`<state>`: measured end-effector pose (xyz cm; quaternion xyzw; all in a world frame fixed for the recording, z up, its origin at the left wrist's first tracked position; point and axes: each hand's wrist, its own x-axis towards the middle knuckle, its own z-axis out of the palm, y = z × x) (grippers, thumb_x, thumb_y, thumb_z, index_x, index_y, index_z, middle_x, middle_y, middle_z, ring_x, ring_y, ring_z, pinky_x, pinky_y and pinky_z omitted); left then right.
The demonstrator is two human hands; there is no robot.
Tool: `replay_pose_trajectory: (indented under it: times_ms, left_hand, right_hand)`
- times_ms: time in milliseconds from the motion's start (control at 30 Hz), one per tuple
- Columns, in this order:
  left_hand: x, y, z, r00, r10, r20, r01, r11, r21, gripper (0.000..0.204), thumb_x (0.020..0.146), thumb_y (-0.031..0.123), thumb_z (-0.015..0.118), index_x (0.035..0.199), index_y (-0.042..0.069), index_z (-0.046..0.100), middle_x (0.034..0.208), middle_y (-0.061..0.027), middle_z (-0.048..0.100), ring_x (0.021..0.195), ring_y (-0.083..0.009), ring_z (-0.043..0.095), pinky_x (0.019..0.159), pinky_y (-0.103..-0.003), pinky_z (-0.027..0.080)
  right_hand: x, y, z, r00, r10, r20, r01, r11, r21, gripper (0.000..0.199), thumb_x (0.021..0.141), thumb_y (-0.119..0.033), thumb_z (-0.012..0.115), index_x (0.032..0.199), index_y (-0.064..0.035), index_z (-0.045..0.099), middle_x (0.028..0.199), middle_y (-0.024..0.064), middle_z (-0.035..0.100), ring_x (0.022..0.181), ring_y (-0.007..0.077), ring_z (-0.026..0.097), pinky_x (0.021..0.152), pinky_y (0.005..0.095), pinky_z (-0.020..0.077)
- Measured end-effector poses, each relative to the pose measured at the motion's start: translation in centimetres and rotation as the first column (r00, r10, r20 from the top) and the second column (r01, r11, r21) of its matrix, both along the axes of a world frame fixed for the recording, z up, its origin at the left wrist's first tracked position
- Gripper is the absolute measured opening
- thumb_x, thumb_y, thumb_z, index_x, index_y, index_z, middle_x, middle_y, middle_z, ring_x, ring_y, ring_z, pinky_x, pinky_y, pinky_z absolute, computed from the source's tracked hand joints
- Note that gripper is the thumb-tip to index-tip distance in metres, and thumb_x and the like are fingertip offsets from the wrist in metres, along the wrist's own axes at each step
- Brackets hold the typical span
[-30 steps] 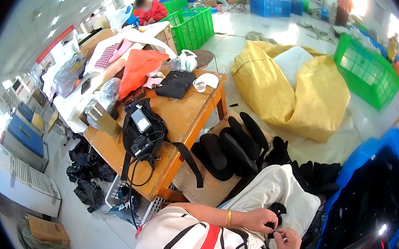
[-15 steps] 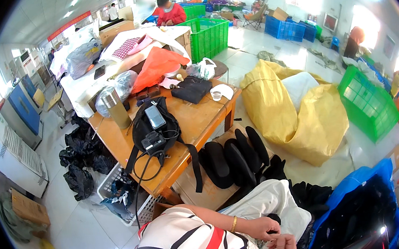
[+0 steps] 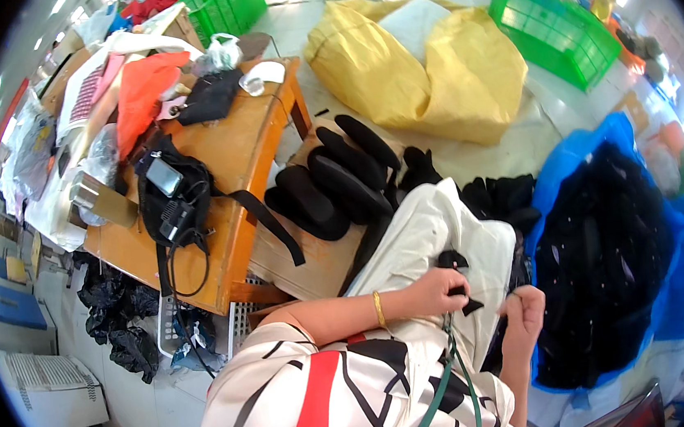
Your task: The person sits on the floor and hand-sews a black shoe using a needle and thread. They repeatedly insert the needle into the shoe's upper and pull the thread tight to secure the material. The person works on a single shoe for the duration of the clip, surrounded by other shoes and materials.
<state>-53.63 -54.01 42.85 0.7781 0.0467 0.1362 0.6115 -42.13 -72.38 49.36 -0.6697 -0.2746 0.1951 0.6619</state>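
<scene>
Black fabric piece [image 3: 457, 283] is held over the lap, on the cream trousers [image 3: 442, 228], pinched in the fingers of the left hand [image 3: 440, 290], whose wrist carries a gold bangle [image 3: 378, 309]. The right hand [image 3: 525, 315] is raised just beside it with its fingers curled; whether anything is gripped in them cannot be told. A green cord [image 3: 448, 376] hangs down across the striped white, black and red shirt [image 3: 327, 396] below the hands.

To the right of the lap, a blue sack [image 3: 676, 264] is filled with dark items. Just beyond the knees, several black padded oval pieces [image 3: 338, 177] are stacked on a low brown board [image 3: 297, 259]. To the left, a wooden table [image 3: 230, 166] is loaded with a black strapped bag [image 3: 172, 197], an orange cloth [image 3: 137, 93] and a small black pouch [image 3: 207, 99]. Farther off, a large yellow sack [image 3: 418, 66] is spread on the floor, and green plastic crates [image 3: 555, 28] are set behind it.
</scene>
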Motion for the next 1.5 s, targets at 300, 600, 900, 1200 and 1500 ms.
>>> replay_pose_trajectory:
  times_ms: [300,600,900,1200,1500]
  left_hand:
    - [-0.7,1.0,0.1,0.986,-0.120,-0.118,0.091,0.970,-0.227,0.016,0.089,0.013,0.068,0.100,0.002,0.066,0.085,0.0003,0.064,0.077,-0.0034,0.056,0.067,-0.021,0.045]
    - [-0.9,9.1,0.2,0.974,0.205,-0.099,-0.214,0.973,-0.084,0.019,0.094,0.019,0.067,0.094,0.000,0.069,0.077,-0.0013,0.063,0.073,-0.0066,0.056,0.067,-0.026,0.048]
    - [1.7,23.7,-5.7,0.777,0.595,-0.209,-0.628,0.759,-0.175,0.011,0.092,0.011,0.068,0.096,0.001,0.065,0.080,0.0010,0.063,0.067,-0.0072,0.058,0.063,-0.025,0.051]
    - [9.2,39.0,-13.4,0.057,0.918,-0.393,-0.993,0.010,-0.121,0.042,0.073,0.016,0.085,0.095,-0.014,0.065,0.101,-0.0204,0.070,0.089,-0.0255,0.067,0.075,-0.040,0.052]
    - [12.1,38.4,-13.7,0.348,0.817,-0.461,-0.857,0.078,-0.509,0.021,0.071,-0.001,0.074,0.070,0.008,0.055,0.064,-0.0036,0.055,0.054,-0.0160,0.056,0.050,-0.032,0.052]
  right_hand:
    - [-1.6,1.6,-2.1,0.914,0.260,0.312,-0.136,0.920,-0.368,0.015,0.085,-0.006,0.072,0.095,0.0012,0.064,0.084,0.0099,0.061,0.075,0.0201,0.059,0.071,0.0304,0.0490]
    - [0.0,2.1,-6.9,0.994,0.099,0.042,-0.085,0.963,-0.257,0.013,0.096,-0.010,0.065,0.088,0.0002,0.061,0.076,-0.0031,0.053,0.069,0.0045,0.045,0.062,0.0212,0.0377]
    - [1.9,3.2,-8.8,0.972,0.042,-0.233,-0.086,0.980,-0.181,0.015,0.100,-0.014,0.061,0.094,0.0006,0.063,0.082,0.0023,0.063,0.071,0.0086,0.058,0.068,0.0266,0.0536]
    - [2.0,3.4,-9.6,0.969,0.033,-0.244,-0.112,0.942,-0.317,0.015,0.099,-0.012,0.060,0.094,0.0016,0.063,0.084,0.0035,0.066,0.069,0.0083,0.059,0.067,0.0246,0.0513]
    - [1.7,3.4,-8.2,0.954,-0.056,-0.295,-0.040,0.950,-0.310,0.016,0.099,-0.012,0.058,0.092,0.0014,0.064,0.083,0.0034,0.066,0.069,0.0092,0.060,0.067,0.0260,0.0518]
